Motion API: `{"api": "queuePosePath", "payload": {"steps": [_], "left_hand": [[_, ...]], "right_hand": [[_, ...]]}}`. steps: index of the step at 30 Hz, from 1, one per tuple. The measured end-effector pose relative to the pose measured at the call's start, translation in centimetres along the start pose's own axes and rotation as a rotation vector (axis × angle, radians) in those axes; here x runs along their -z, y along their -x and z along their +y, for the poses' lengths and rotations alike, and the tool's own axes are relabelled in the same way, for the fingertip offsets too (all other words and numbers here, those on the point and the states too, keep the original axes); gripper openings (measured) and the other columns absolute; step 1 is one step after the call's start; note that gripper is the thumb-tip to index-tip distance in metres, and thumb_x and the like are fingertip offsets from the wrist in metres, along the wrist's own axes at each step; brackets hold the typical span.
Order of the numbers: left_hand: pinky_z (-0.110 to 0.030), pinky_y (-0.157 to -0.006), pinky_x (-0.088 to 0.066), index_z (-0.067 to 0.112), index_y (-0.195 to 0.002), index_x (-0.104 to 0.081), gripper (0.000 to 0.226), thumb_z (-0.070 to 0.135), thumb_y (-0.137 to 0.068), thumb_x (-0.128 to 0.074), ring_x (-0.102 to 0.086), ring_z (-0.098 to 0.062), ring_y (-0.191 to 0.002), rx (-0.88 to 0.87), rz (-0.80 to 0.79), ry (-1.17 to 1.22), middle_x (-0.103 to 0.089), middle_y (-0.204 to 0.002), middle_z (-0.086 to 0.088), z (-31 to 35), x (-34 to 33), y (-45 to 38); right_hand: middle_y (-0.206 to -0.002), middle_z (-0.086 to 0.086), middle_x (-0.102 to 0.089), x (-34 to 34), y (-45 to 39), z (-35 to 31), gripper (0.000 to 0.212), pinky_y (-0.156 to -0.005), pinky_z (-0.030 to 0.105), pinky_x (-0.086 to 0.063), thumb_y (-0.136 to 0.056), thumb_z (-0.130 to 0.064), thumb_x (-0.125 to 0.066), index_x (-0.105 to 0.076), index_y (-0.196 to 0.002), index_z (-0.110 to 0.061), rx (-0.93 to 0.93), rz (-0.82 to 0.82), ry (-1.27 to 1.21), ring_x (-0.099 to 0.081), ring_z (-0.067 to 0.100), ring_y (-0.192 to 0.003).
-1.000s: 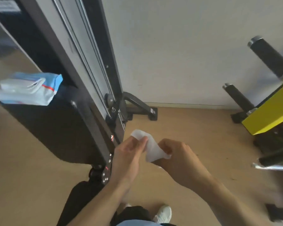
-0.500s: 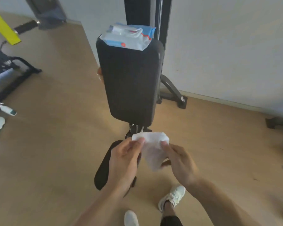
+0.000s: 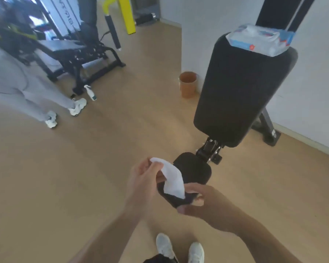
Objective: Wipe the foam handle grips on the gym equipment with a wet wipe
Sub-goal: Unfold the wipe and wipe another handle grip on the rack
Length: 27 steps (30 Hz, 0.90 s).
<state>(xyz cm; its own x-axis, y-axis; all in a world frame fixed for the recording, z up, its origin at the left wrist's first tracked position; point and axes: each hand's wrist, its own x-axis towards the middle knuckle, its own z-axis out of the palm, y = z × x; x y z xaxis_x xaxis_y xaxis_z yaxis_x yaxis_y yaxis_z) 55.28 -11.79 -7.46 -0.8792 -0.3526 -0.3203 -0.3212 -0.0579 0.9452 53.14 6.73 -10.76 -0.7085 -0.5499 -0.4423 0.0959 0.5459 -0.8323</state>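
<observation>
A white wet wipe (image 3: 172, 178) hangs between my two hands above the bench's small black seat pad (image 3: 193, 172). My left hand (image 3: 143, 177) pinches its upper corner. My right hand (image 3: 201, 201) holds its lower edge with thumb and fingers. A black foam handle grip (image 3: 112, 31) on a yellow bar stands far off at the upper left. A second dark grip (image 3: 143, 17) lies on the floor by the yellow post.
A blue pack of wipes (image 3: 260, 39) rests on top of the tall black back pad (image 3: 241, 92). An orange bin (image 3: 188, 84) stands by the wall. Another person's legs (image 3: 36, 99) and a spray bottle (image 3: 90, 93) are at the left beside a black bench frame (image 3: 80, 54).
My view has swung left, bringing the far gym machine, another person and the bin into sight. Both hands still hold the wipe, and the right hand has shifted down to its lower edge.
</observation>
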Motion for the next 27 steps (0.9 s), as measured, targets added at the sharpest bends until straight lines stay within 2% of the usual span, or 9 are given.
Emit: {"api": "queuePosePath", "payload": {"steps": [2, 4, 7, 10, 14, 17, 19, 24, 27], "left_hand": [[-0.043, -0.078, -0.052, 0.008, -0.07, -0.064, 0.02, 0.018, -0.081, -0.052, -0.069, -0.034, -0.08, -0.002, -0.007, 0.035, -0.073, -0.08, -0.009, 0.4, 2.9, 0.2], [-0.038, -0.072, -0.053, 0.002, -0.083, -0.073, 0.028, 0.018, -0.08, -0.05, -0.069, -0.041, -0.088, 0.001, -0.033, 0.077, -0.076, -0.095, -0.018, 0.5, 6.0, -0.1], [-0.043, -0.072, -0.054, -0.004, -0.1, -0.073, 0.036, 0.015, -0.08, -0.049, -0.068, -0.04, -0.087, 0.004, -0.06, 0.183, -0.071, -0.106, -0.03, 0.4, 10.4, -0.9], [-0.05, -0.078, -0.052, -0.005, -0.1, -0.072, 0.033, 0.011, -0.081, -0.05, -0.067, -0.041, -0.087, -0.001, -0.023, 0.3, -0.068, -0.109, -0.035, 0.1, 15.1, -2.4], [-0.04, -0.068, -0.056, 0.001, -0.08, -0.058, 0.02, 0.004, -0.096, -0.046, -0.068, -0.032, -0.088, 0.047, 0.184, 0.353, -0.073, -0.113, -0.018, -1.1, 22.7, -6.0], [-0.04, -0.059, -0.057, -0.006, -0.098, -0.062, 0.028, 0.013, -0.099, -0.042, -0.071, -0.035, -0.083, 0.131, 0.267, 0.42, -0.071, -0.104, -0.027, -1.6, 28.0, -8.5], [-0.04, -0.06, -0.059, -0.006, -0.109, -0.065, 0.034, 0.017, -0.099, -0.042, -0.073, -0.034, -0.082, 0.194, 0.269, 0.488, -0.074, -0.101, -0.024, -1.4, 31.3, -10.0], [-0.035, -0.056, -0.058, -0.006, -0.11, -0.067, 0.033, 0.015, -0.098, -0.045, -0.072, -0.03, -0.071, 0.284, 0.219, 0.549, -0.075, -0.102, -0.024, -0.4, 36.3, -14.1], [-0.035, -0.055, -0.057, -0.01, -0.114, -0.059, 0.032, 0.015, -0.1, -0.045, -0.071, -0.03, -0.069, 0.29, 0.228, 0.466, -0.074, -0.105, -0.025, -0.2, 37.5, -17.6]], "right_hand": [[-0.103, -0.027, -0.069, -1.7, -1.8, -1.5, 0.041, -0.099, 0.035, -0.047, -0.077, -0.078, -0.05, -0.066, -0.109, -0.057, -0.025, -0.085, -0.211, -0.063, 0.008, -0.098], [-0.11, -0.021, -0.072, -3.5, -3.6, -3.7, 0.045, -0.101, 0.037, -0.049, -0.081, -0.08, -0.039, -0.069, -0.106, -0.058, -0.04, -0.129, -0.351, -0.064, 0.011, -0.106], [-0.121, -0.003, -0.072, -6.4, -6.7, -6.3, 0.048, -0.103, 0.045, -0.05, -0.094, -0.066, -0.044, -0.07, -0.119, -0.037, -0.07, -0.261, -0.49, -0.064, 0.015, -0.117], [-0.122, 0.001, -0.072, -9.6, -10.3, -8.9, 0.039, -0.103, 0.046, -0.05, -0.096, -0.05, -0.055, -0.067, -0.125, -0.026, -0.06, -0.299, -0.464, -0.065, 0.022, -0.115], [-0.111, -0.004, -0.076, -15.3, -16.2, -13.9, 0.035, -0.097, 0.041, -0.054, -0.09, -0.037, -0.068, -0.067, -0.12, -0.02, 0.001, -0.057, -0.444, -0.07, 0.017, -0.105], [-0.099, 0.001, -0.078, -18.9, -20.2, -17.7, 0.022, -0.084, 0.037, -0.061, -0.09, -0.026, -0.071, -0.067, -0.108, -0.012, 0.011, 0.126, -0.563, -0.074, 0.022, -0.096], [-0.096, 0.006, -0.078, -20.4, -22.6, -20.2, 0.023, -0.077, 0.035, -0.062, -0.089, -0.022, -0.072, -0.065, -0.105, -0.007, 0.009, 0.194, -0.628, -0.075, 0.025, -0.091], [-0.093, 0.017, -0.074, -21.5, -27.2, -23.4, 0.027, -0.063, 0.037, -0.058, -0.086, -0.028, -0.075, -0.065, -0.098, -0.006, 0.012, 0.295, -0.588, -0.073, 0.025, -0.075], [-0.095, 0.021, -0.071, -21.0, -30.5, -24.2, 0.027, -0.07, 0.05, -0.058, -0.083, -0.032, -0.079, -0.068, -0.094, -0.01, -0.006, 0.394, -0.553, -0.069, 0.035, -0.075]]}}
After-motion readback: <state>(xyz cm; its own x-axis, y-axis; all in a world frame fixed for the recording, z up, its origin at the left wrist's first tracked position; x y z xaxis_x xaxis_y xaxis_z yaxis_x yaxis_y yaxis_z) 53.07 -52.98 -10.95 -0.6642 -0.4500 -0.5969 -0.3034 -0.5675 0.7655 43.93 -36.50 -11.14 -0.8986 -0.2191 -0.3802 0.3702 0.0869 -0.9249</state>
